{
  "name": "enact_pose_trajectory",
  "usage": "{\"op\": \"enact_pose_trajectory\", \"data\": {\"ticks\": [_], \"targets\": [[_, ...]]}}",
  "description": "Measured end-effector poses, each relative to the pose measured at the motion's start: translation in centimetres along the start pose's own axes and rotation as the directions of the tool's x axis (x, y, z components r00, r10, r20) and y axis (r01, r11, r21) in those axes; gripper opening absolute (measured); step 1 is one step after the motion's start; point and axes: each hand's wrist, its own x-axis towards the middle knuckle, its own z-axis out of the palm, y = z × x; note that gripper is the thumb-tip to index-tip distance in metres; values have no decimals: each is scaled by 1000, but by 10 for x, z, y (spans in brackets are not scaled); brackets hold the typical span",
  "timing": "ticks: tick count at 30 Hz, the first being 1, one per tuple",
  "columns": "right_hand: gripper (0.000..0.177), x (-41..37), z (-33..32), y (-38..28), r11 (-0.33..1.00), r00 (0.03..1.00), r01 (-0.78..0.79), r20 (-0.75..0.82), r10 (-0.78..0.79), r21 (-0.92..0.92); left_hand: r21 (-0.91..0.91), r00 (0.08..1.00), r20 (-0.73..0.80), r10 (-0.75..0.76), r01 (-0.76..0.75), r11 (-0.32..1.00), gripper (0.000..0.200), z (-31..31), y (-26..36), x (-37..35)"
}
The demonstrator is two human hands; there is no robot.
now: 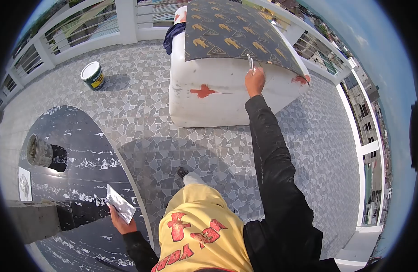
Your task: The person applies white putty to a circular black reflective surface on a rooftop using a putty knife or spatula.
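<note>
My right hand (255,82), at the end of an outstretched arm, is closed around a thin grey putty knife (250,62). Its tip overlaps the near edge of a dark sheet (231,34) printed with gold figures and triangles. That sheet lies on top of a large white block with rounded corners (209,106), which has red patches on its side. Lower left, my left hand (123,223) grips a flat, pale rectangular metal plate (121,204) by its lower edge. Part of that hand is hidden behind the plate.
A dark curved panel (86,136) with white streaks lies at the left, bearing a dirty bucket (38,151). Beyond it a lidded paint pail (92,76) stands on the stone-patterned floor (141,90). Dark cloth (173,36) hangs beside the block. White railings (351,118) border the terrace.
</note>
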Motion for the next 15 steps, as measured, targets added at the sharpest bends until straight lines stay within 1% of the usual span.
{"op": "enact_pose_trajectory", "data": {"ticks": [1, 2, 3, 4, 5, 6, 7, 8, 9, 10, 11, 12, 13, 14, 15], "targets": [[20, 8, 2, 8, 1000, 1000, 0, -3, 0, 9, -4, 1000, -14, 2, -2, 1000, 43, 4, -5, 1], [21, 17, 6, 16, 989, 994, 103, -35, -107, -102, -10, 1000, -30, 3, -3, 1000, 44, 9, -11, 3], [22, 24, 9, 20, 956, 976, 197, -52, -213, -216, -2, 1000, 12, 4, -4, 1000, 45, 11, -16, 5], [22, 23, 15, 23, 957, 976, 197, -49, -212, -211, 2, 1000, 8, 7, -7, 1000, 45, 12, -20, 6], [23, 13, 23, 26, 903, 962, 270, 127, -241, -333, 18, 1000, -17, 7, -6, 1000, 45, 13, -24, 8], [24, 0, 30, 25, 829, 922, 358, 303, -241, -430, 36, 999, -45, 9, -7, 999, 45, 18, -25, 11], [23, -17, 18, 11, 845, 871, 399, 434, -228, -355, 42, 998, -53, 15, -13, 999, 45, 29, -25, 15], [22, -36, 6, -1, 858, 797, 434, 561, -225, -273, 12, 996, -82, 45, -44, 999, 45, 43, -28, 15], [20, -56, 9, -3, 920, 829, 372, 491, -268, -125, -14, 990, -126, 71, -73, 997, 46, 54, -31, 12], [18, -70, 17, -6, 948, 854, 315, 423, -303, 44, 0, 990, -120, 75, -75, 997, 46, 66, -36, 14], [17, -77, 24, -13, 957, 896, 117, 388, -217, 266, 18, 986, -137, 93, -92, 996, 46, 78, -38, 16], [16, -88, 34, -28, 868, 903, -104, 412, -122, 485, -11, 992, -104, 76, -78, 997, 42, 94, -39, 12], [15, -102, 47, -40, 701, 882, -343, 471, 11, 626, -40, 968, -237, 88, -100, 994, 36, 111, -40, 12], [15, -111, 65, -56, 465, 813, -558, 565, 141, 687, -66, 981, -180, 75, -88, 994, 35, 120, -37, 11], [13, -122, 85, -84, 264, 757, -650, 640, 135, 713, -49, 967, -226, 119, -133, 990, 34, 127, -39, 11]]}}
